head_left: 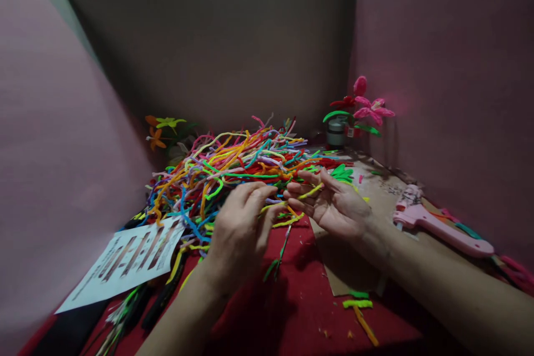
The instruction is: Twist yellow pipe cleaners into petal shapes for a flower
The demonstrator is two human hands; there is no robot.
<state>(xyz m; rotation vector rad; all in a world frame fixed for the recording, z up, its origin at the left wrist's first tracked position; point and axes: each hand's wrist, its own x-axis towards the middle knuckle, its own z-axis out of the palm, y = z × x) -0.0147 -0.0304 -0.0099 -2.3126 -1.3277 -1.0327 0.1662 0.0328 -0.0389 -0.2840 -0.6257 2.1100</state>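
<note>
My left hand [244,222] is curled with thumb and fingers close together around one end of a yellow pipe cleaner [311,192]. The stem stretches across to my right hand [340,206], which is turned palm up. There it lies over the fingers near the thumb, and my right hand holds it loosely. Just behind both hands rises a large tangled heap of pipe cleaners [233,161] in many colours. Below the hands, a thin stem with green fuzzy ends [281,256] lies on the red cloth [300,289].
A pink glue gun [446,228] lies at right on a brown board [337,267]. Pink pipe-cleaner flowers [371,108] stand behind it, orange ones [156,136] at back left. A printed sheet [133,261] lies left. Green and yellow cut pieces [357,304] lie in front.
</note>
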